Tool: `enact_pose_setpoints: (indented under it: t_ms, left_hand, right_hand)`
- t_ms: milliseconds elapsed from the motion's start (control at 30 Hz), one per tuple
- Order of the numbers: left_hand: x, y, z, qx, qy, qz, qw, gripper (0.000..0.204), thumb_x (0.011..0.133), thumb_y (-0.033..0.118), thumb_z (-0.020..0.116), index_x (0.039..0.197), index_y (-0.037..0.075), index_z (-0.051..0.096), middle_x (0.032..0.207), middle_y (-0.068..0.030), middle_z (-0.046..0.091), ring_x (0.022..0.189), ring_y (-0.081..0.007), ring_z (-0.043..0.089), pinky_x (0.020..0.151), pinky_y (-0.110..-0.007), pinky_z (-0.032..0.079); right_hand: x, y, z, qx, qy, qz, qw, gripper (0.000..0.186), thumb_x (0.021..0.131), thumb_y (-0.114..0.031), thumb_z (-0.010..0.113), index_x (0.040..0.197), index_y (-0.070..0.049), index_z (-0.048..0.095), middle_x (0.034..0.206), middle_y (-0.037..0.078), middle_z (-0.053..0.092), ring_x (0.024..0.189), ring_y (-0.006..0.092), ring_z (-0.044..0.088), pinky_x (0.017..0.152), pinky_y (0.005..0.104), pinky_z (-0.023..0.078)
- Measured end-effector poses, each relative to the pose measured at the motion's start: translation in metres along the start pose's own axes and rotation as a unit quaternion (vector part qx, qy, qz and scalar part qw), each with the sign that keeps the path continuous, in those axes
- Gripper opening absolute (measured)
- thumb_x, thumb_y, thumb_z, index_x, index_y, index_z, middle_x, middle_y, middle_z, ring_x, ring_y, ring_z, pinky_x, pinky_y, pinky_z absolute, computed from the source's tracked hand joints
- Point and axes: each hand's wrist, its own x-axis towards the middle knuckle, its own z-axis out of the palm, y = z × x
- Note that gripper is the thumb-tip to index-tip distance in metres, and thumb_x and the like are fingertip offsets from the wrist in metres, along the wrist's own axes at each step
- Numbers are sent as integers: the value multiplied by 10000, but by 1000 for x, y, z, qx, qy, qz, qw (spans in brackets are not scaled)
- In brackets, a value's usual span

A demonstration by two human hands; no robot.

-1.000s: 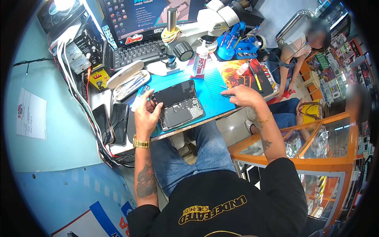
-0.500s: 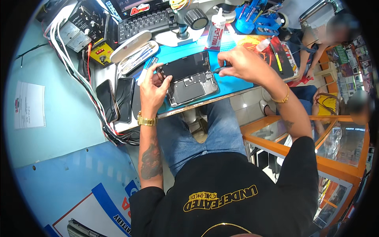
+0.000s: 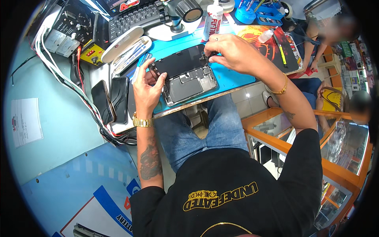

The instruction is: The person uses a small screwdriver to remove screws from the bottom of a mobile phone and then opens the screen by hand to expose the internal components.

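An opened smartphone lies at the front of the blue mat (image 3: 235, 72). Its dark screen panel (image 3: 177, 63) is folded up on the far side, and the phone body (image 3: 187, 87), with battery and metal plates exposed, is nearer me. My left hand (image 3: 147, 91) grips the panel's left edge, thumb in front and fingers behind. At the panel's right end, my right hand (image 3: 227, 50) pinches a small dark-handled tool (image 3: 213, 53). Its tip is hard to make out against the dark parts there.
Behind the phone stand a white glue tube (image 3: 213, 21) and a microscope stand (image 3: 177, 25). An open case of tools (image 3: 128, 53) sits left, above two dark phones (image 3: 119, 98) and hanging cables (image 3: 73, 93). A blue tool holder (image 3: 245, 15) is far right; people sit beyond.
My right hand has shifted left and a little up with the tool, onto the screen panel's right end. My left hand keeps its grip. The whole view has shifted slightly.
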Motion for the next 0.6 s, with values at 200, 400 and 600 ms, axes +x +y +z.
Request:
enact_pose_setpoints:
  t_ms: [200, 400, 600]
  left_hand:
    - [0, 5, -4, 26, -24, -18, 999, 566, 934, 23, 766, 1449, 46, 534, 853, 8, 699, 761, -26, 611, 693, -191, 500]
    - [-1, 2, -5, 24, -26, -17, 999, 563, 935, 22, 766, 1448, 47, 535, 839, 17, 686, 752, -21, 600, 686, -187, 494]
    - [0, 2, -4, 10, -26, -15, 1000, 559, 940, 12, 757, 1450, 46, 533, 841, 15, 685, 755, -23, 603, 689, -188, 497]
  right_hand:
    - [1, 0, 0, 4, -11, 0, 1000, 143, 830, -87, 765, 940, -31, 694, 954, 137, 681, 949, 356, 684, 820, 461, 546]
    - [3, -4, -1, 1, -21, 6, 1000, 144, 829, -83, 764, 941, -27, 692, 949, 141, 678, 949, 360, 684, 826, 463, 545]
    - [3, -2, 0, 5, -16, 2, 1000, 144, 827, -80, 763, 935, -21, 689, 942, 147, 680, 945, 361, 684, 826, 465, 545]
